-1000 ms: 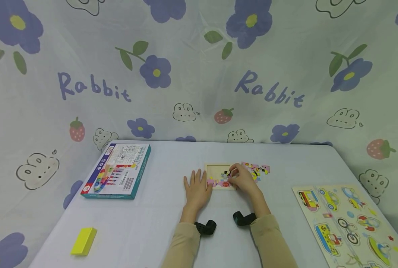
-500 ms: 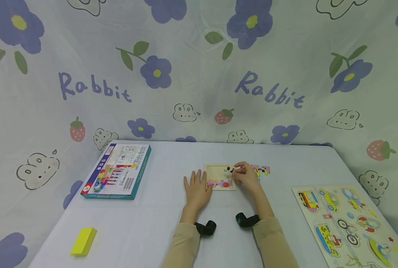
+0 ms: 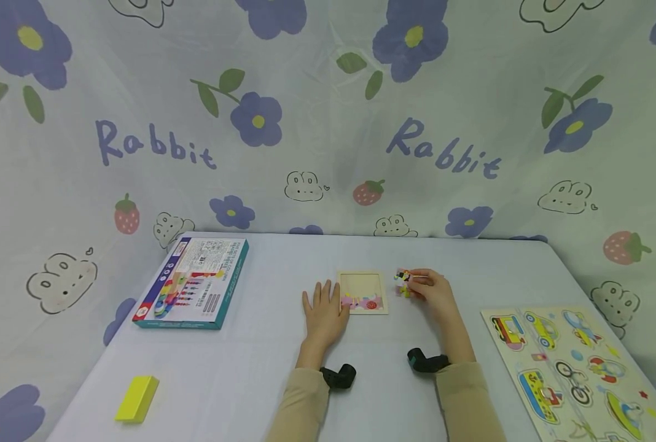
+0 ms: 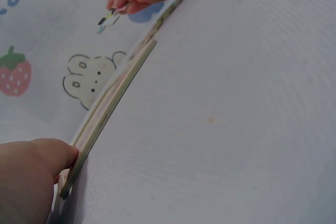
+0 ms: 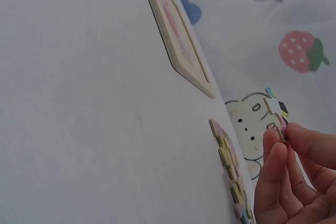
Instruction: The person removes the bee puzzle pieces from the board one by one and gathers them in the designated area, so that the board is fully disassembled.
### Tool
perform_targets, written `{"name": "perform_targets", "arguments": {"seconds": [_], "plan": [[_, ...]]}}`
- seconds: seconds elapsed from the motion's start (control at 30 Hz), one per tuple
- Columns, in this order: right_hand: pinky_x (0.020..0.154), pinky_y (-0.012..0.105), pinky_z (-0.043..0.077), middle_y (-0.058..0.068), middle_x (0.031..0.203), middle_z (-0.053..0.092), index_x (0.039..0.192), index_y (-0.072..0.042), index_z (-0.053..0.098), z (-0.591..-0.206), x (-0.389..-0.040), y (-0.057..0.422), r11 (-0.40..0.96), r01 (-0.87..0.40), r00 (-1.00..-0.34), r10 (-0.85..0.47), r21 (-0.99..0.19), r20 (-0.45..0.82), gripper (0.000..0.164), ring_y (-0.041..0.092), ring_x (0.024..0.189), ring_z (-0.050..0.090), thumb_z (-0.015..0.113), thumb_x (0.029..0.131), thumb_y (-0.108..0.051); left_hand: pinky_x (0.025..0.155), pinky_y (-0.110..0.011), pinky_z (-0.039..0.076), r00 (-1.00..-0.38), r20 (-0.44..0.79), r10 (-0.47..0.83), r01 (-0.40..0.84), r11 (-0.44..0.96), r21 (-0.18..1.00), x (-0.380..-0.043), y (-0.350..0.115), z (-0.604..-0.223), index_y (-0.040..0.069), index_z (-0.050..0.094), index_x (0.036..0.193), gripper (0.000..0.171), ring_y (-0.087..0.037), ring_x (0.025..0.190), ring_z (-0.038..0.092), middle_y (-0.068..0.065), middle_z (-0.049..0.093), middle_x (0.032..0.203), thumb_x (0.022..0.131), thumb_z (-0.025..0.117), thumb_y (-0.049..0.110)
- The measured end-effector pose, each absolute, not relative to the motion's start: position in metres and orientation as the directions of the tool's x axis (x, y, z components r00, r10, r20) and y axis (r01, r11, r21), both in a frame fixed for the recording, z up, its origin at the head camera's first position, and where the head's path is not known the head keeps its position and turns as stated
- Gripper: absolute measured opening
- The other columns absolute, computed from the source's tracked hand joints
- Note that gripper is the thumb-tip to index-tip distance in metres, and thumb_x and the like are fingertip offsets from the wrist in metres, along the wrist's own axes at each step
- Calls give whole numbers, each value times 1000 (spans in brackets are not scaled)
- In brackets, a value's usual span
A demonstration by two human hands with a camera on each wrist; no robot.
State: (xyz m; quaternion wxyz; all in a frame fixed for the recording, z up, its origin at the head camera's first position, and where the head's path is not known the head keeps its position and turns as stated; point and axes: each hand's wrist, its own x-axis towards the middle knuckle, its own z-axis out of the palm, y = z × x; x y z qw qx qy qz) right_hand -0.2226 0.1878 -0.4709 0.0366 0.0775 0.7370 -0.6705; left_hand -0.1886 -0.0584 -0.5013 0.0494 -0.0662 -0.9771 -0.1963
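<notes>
In the head view my left hand (image 3: 325,314) lies palm down with fingers spread, its thumb resting on the left edge of a wooden puzzle tray (image 3: 361,285). Pink assembled pieces fill the tray's near strip, and bare wood shows above them. To the tray's right, my right hand (image 3: 437,298) pinches a small jigsaw piece (image 5: 275,106) between thumb and fingers. That piece, white, black and yellow, is raised off the table in both wrist views. Below it lie loose joined puzzle pieces (image 5: 230,166), mostly hidden by my right hand in the head view.
A flat boxed set (image 3: 195,282) lies at the back left of the white table (image 3: 273,368). A yellow block (image 3: 137,399) is at the front left. On the right lies a big wooden vehicle puzzle board (image 3: 577,368). A printed curtain (image 3: 328,123) hangs behind.
My right hand has moved right, lifting a jigsaw piece out of the tray's right side and carrying it over the loose pieces. The left hand stays in place.
</notes>
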Motion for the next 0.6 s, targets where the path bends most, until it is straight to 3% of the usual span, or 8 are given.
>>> {"name": "perform_targets", "arguments": {"seconds": [0.23, 0.6], "plan": [[65, 18, 51, -6, 85, 59, 126, 10, 45, -469, -216, 217, 74, 187, -981, 71, -980, -182, 41, 1, 73, 61, 58, 89, -5, 107, -60, 4, -986, 127, 111, 151, 916, 372, -188, -59, -501, 7, 39, 140, 56, -35, 138, 19, -14, 31, 147, 94, 46, 36], [62, 17, 51, -5, 86, 58, 130, 6, 47, -470, -209, 241, 161, 277, -953, 174, -947, -249, 44, 1, 67, 58, 58, 89, -5, 107, -60, 2, -985, 128, 113, 155, 908, 389, -188, -59, -500, 6, 39, 140, 55, -35, 138, 18, -15, 31, 147, 94, 45, 35]]}}
